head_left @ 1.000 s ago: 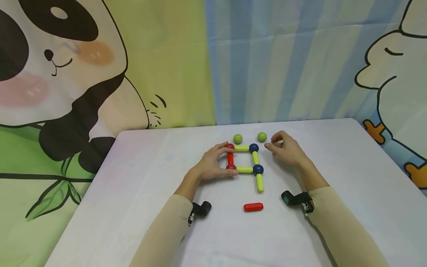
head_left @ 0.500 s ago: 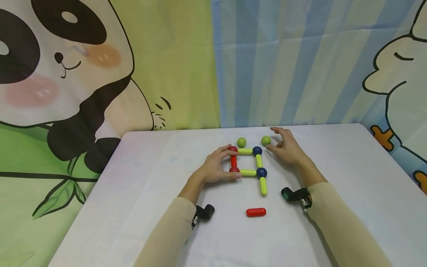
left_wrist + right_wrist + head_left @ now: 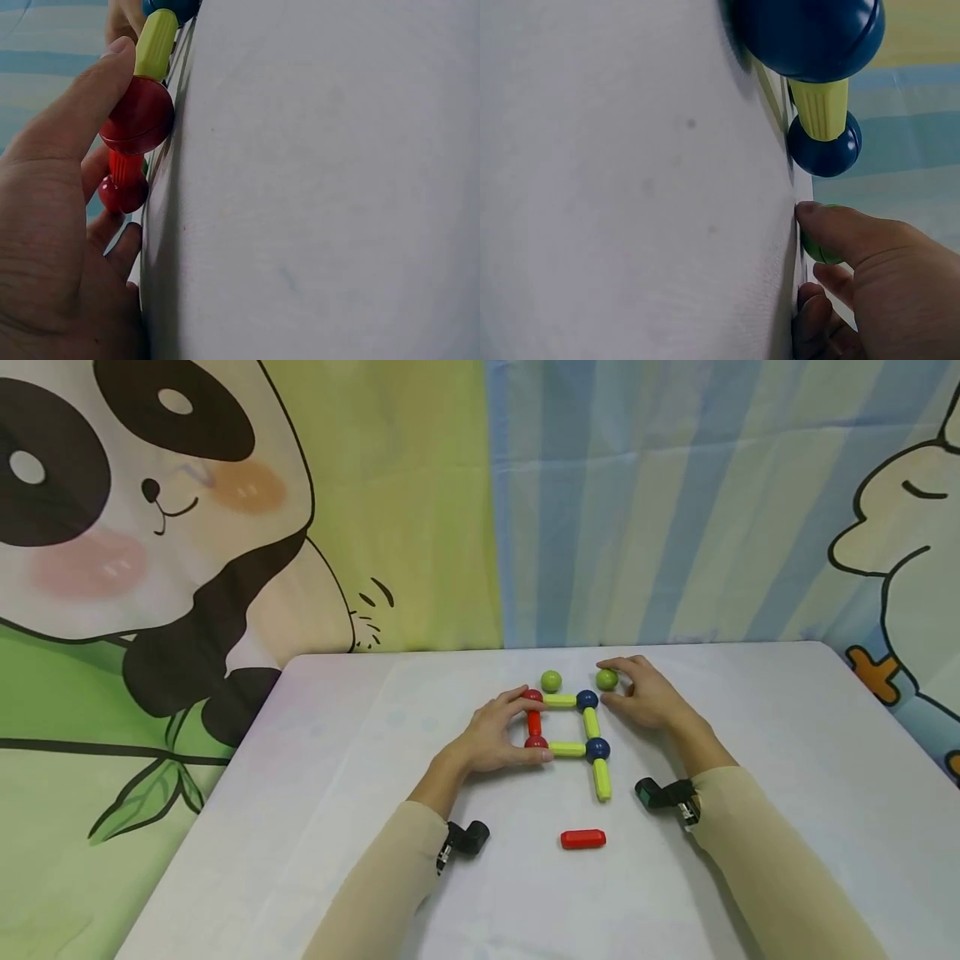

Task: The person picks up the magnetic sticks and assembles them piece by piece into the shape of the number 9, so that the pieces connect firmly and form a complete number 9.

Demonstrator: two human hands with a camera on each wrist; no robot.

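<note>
A square frame of toy building rods and balls lies on the table. Its left side is a red rod (image 3: 534,723) between two red balls (image 3: 136,116); yellow-green rods (image 3: 567,749) and two blue balls (image 3: 597,749) make up the rest, with one rod jutting toward the near edge. My left hand (image 3: 492,735) grips the red side, thumb at the near red ball and fingers at the far one. Beyond the frame's far right corner, my right hand (image 3: 651,696) holds a green ball (image 3: 607,679) between thumb and index finger. The thumb hides part of that ball in the right wrist view.
Another green ball (image 3: 551,682) sits just behind the frame's far side. A loose red rod (image 3: 582,839) lies nearer the front of the white table (image 3: 300,827). A printed curtain (image 3: 420,510) hangs behind the table's far edge.
My right hand's index finger has come round the far side of the right green ball, with the thumb on its near side. My left hand keeps its grip on the frame. The head view has shifted slightly.
</note>
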